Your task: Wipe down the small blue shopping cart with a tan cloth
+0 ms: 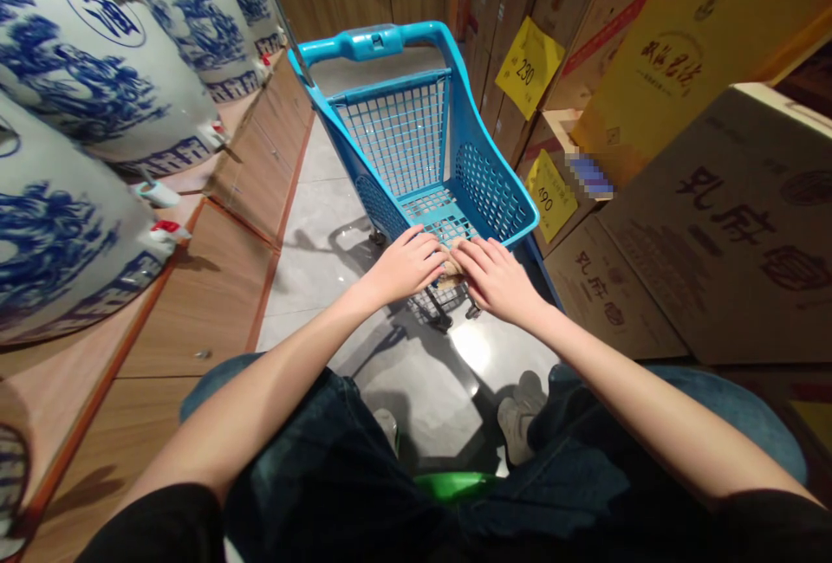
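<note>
My left hand [411, 266] and my right hand [497, 277] meet in front of me, fingers bent over a small crumpled tan-brown thing [453, 269]. Its kind does not show, as the fingers cover most of it. Both hands are closed on it from either side, fingertips almost touching. Just beyond them stands a blue shopping cart [383, 152], its low end towards me and its handle at the far side. The part of its basket in sight holds nothing. From this angle I cannot tell whether the hands touch the cart's edge.
Large blue-and-white porcelain jars [84, 104] with taps stand on a wooden cabinet [195, 286] at left. Stacked cardboard boxes [721, 225], a yellow gift bag [695, 52] and yellow price tags [529, 69] line the right. Part of something green [458, 485] shows between my legs.
</note>
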Action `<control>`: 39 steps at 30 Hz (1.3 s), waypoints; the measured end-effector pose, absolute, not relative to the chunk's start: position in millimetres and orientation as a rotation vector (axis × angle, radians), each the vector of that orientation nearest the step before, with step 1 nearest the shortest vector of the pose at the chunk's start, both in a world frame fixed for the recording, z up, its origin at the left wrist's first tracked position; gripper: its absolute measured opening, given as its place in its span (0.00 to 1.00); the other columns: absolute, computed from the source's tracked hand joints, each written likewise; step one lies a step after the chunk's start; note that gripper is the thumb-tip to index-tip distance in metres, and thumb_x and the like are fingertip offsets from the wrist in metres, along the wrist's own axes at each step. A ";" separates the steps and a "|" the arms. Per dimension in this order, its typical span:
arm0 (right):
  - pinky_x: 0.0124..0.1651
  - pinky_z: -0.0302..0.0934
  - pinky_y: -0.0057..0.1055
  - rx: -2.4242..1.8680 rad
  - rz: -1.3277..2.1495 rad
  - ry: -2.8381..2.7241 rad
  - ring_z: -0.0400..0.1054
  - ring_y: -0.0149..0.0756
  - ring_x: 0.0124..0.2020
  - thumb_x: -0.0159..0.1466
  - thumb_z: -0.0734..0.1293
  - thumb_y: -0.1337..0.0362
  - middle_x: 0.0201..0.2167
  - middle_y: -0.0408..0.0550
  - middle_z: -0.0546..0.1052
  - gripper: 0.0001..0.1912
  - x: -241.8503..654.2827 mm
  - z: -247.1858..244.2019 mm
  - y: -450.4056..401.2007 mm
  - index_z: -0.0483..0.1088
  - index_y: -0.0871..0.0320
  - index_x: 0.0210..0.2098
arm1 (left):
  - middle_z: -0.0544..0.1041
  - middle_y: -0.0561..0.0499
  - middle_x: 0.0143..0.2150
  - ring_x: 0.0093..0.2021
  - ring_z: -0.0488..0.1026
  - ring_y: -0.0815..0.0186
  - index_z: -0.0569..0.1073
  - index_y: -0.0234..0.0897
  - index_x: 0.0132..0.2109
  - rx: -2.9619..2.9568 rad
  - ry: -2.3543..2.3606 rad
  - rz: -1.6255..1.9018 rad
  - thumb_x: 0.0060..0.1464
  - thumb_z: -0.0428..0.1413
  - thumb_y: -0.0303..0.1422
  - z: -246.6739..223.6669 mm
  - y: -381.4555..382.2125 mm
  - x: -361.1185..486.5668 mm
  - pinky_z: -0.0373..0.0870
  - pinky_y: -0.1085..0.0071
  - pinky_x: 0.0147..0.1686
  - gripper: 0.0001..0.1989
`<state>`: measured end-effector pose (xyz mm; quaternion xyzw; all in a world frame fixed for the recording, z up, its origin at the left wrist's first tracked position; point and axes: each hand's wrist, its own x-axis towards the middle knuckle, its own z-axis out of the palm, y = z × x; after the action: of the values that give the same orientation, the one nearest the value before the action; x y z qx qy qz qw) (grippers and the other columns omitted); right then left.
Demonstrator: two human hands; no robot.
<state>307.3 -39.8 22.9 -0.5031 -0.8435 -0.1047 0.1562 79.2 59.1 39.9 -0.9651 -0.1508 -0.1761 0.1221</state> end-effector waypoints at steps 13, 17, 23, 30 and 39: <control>0.75 0.47 0.61 -1.504 -0.262 -2.351 0.52 0.60 0.74 0.73 0.60 0.58 0.74 0.64 0.62 0.33 292.5 16.7 -49.2 0.59 0.65 0.74 | 0.81 0.42 0.49 0.55 0.75 0.56 0.79 0.35 0.48 -2.807 -0.405 -0.509 0.70 0.52 0.33 41.0 56.9 81.3 0.66 0.52 0.67 0.11; 0.74 0.52 0.58 -1.474 -0.287 -2.332 0.62 0.54 0.69 0.75 0.58 0.60 0.65 0.60 0.74 0.25 317.2 18.9 -36.3 0.68 0.61 0.68 | 0.82 0.42 0.50 0.55 0.76 0.55 0.79 0.36 0.49 -2.822 -0.461 -0.500 0.71 0.51 0.36 40.5 57.0 82.9 0.67 0.51 0.66 0.13; 0.72 0.57 0.56 -1.432 -0.279 -2.251 0.65 0.52 0.67 0.76 0.58 0.60 0.61 0.59 0.76 0.23 303.7 19.0 -39.2 0.70 0.59 0.66 | 0.82 0.41 0.49 0.55 0.76 0.54 0.79 0.36 0.47 -2.843 -0.474 -0.496 0.70 0.52 0.35 40.3 56.0 84.7 0.67 0.50 0.66 0.12; 0.66 0.63 0.48 -1.333 -0.272 -2.338 0.73 0.46 0.57 0.76 0.59 0.62 0.53 0.57 0.81 0.18 318.1 25.1 -25.4 0.76 0.59 0.57 | 0.82 0.41 0.49 0.54 0.76 0.54 0.79 0.35 0.48 -2.815 -0.460 -0.504 0.71 0.52 0.36 37.8 56.6 84.0 0.67 0.50 0.65 0.13; 0.66 0.61 0.48 -1.400 -0.298 -2.355 0.71 0.47 0.57 0.77 0.57 0.62 0.54 0.58 0.81 0.20 310.2 26.5 -26.3 0.75 0.60 0.59 | 0.81 0.43 0.47 0.53 0.76 0.56 0.79 0.37 0.46 -2.793 -0.457 -0.505 0.71 0.51 0.36 40.4 56.0 84.4 0.67 0.52 0.65 0.13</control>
<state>310.2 -26.3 26.5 -0.4987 -0.8386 -0.1061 0.1916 84.4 56.0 40.4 -0.9629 -0.1576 -0.1740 0.1328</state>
